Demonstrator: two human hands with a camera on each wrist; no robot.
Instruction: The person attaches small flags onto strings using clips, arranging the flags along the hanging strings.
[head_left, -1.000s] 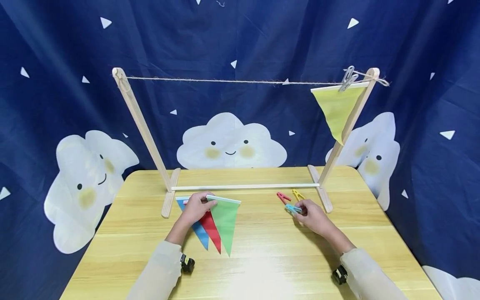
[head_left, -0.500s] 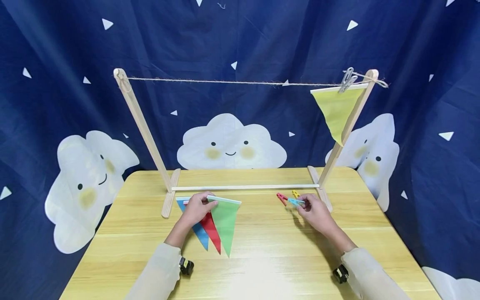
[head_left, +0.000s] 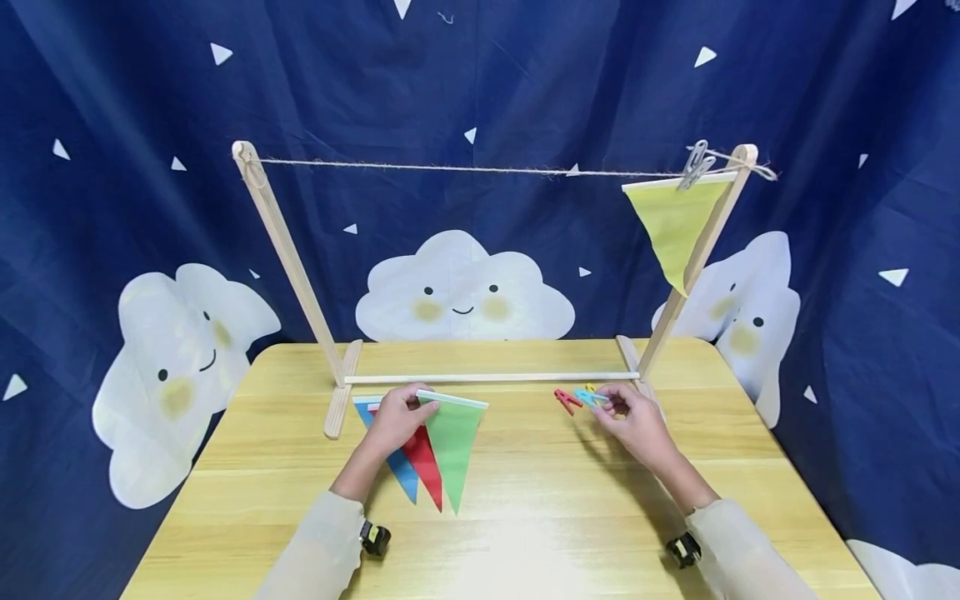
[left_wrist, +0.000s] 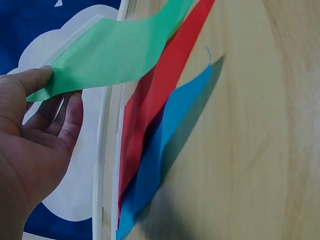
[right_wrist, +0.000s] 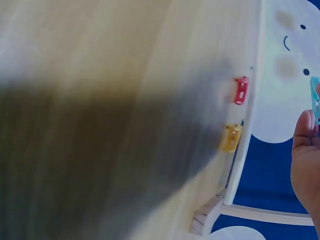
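- Navy cloth printed with smiling white clouds hangs behind the pale wooden table where I work.
- My left hand pinches the top edge of the green triangular paper flag, thumb on top and fingers beneath, lifting that edge off the table.
- At 7 o'clock from it, the red triangular flag and blue triangular flag lie flat, overlapping one another.
- My right hand grips the small blue plastic clothes peg between curled fingertips, just above the tabletop.
- At 9 o'clock of that peg lies the red plastic peg; the yellow plastic peg lies just beside it, near the rack's base rail.
- At 12 o'clock stands the wooden drying rack, a twine line strung between its two posts.
- Far along at 2 o'clock, a grey peg clips the yellow-green triangular flag to the twine.
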